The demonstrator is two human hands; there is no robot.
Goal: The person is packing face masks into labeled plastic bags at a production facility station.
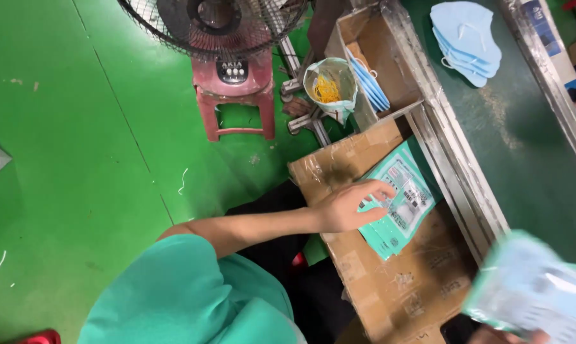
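Head view, looking down. Left hand point(348, 207) at frame centre, arm reaching in from the lower left, fingers curled with the tips pressing on a stack of teal printed packets point(399, 200). Looks like it's pinching the top packet's edge, but I can't tell if it's actually gripped or just touched. Packets lie on a flattened cardboard box point(390, 286) covered in clear tape, running from centre to the lower right.

Right hand point(504, 334) only just in view at the bottom right edge, mostly cut off and blurred. It holds a light blue packet point(533, 290), motion-blurred, over the lower right of the frame; fingers closed on its lower edge as far as I can see.

Bench point(524, 146) with a dark green surface and metal rail runs diagonally down the right side. Pile of light blue face masks point(466, 38) on it, upper right. Open cardboard carton point(377, 51) at top centre, a few blue masks standing against its wall. Just left of it, a plastic bag point(329, 86) holding yellow rubber bands. Fan point(215, 22) on a red plastic stool point(234, 95) at upper centre-left, standing on the green floor point(78, 159).
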